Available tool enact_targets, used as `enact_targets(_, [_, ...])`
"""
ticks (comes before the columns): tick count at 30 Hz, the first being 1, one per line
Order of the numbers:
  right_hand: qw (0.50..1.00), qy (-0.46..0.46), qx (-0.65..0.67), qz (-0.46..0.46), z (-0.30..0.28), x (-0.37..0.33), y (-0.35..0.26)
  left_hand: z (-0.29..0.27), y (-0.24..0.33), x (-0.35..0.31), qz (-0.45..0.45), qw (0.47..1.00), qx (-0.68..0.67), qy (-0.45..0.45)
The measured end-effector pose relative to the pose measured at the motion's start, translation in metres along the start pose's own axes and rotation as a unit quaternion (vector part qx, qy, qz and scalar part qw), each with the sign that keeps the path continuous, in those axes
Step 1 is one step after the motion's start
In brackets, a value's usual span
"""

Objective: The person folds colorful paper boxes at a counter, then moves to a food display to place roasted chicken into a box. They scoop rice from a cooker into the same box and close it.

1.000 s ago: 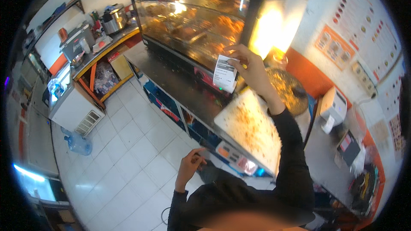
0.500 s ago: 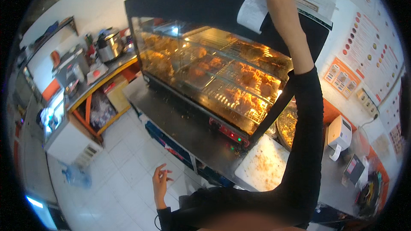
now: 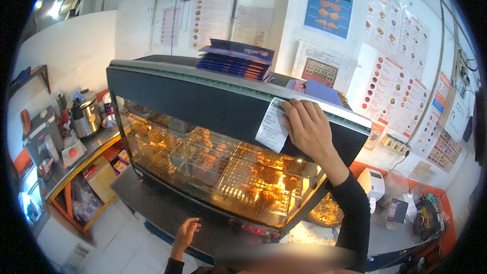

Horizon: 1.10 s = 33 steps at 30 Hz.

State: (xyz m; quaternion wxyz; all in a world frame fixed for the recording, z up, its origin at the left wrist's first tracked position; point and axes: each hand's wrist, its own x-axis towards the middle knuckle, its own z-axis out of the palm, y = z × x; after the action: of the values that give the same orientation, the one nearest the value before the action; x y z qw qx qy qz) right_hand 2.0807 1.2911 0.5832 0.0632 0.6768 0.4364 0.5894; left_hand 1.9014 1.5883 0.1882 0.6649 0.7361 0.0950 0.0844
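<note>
Receipt (image 3: pixel 272 126): white slip, printed, upright and slightly tilted against the dark front panel of the heated display cabinet (image 3: pixel 198 104), right of the middle, top end right at the panel's upper edge. Right hand (image 3: pixel 308 128) is on it: fingertips over its upper right side, bearing on the panel. Thumb hidden, so can't tell if the slip is pinched or only pressed.

Left hand (image 3: pixel 187 232): released, fingers loosely curled, low in front of the cabinet, in view over the front edge of the table (image 3: pixel 158 208). Can't tell how high above it.

Cabinet stands on the table, glass front lit, browned food pieces (image 3: pixel 269 172) on racks inside. Red control strip (image 3: pixel 253 229) with green light at its lower right front edge. On cabinet top, just behind the front edge: stack of dark blue folded cartons (image 3: pixel 234 63), left of the receipt; blue-violet flat item (image 3: pixel 323 92) behind the right hand.

Past the cabinet's right front corner: pan of golden crumbs (image 3: pixel 326 210), partly behind the right sleeve (image 3: pixel 353 218). Further right, white printer (image 3: pixel 371 183) on the side table (image 3: pixel 383 237).
</note>
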Motion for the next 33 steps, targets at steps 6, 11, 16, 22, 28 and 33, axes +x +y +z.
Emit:
enact_targets(6, [0.998, -0.018, -0.043, 0.035, -0.004, 0.001, -0.003, 0.029, 0.02, 0.053, 0.051, 0.991, 0.074, -0.103])
enact_targets(11, [0.997, -0.018, 0.035, 0.067, -0.012, 0.006, -0.005, 0.058, 0.015, 0.045, 0.04, 0.972, 0.053, -0.226])
enact_targets(16, [0.954, 0.024, 0.199, 0.221, -0.045, 0.044, 0.028, 0.029, -0.003, 0.029, 0.046, 0.974, 0.007, -0.221])
enact_targets(22, [0.834, -0.44, -0.017, 0.333, -0.011, 0.098, 0.129, -0.009, -0.019, 0.012, 0.057, 0.99, 0.039, -0.123])
enact_targets(28, [0.651, -0.596, 0.033, 0.469, -0.003, 0.086, 0.152, -0.015, -0.031, -0.016, -0.024, 0.989, 0.032, -0.14])
enact_targets(33, [0.654, -0.59, 0.052, 0.469, -0.003, 0.062, 0.147, -0.015, -0.052, -0.026, -0.089, 0.977, -0.008, -0.191])
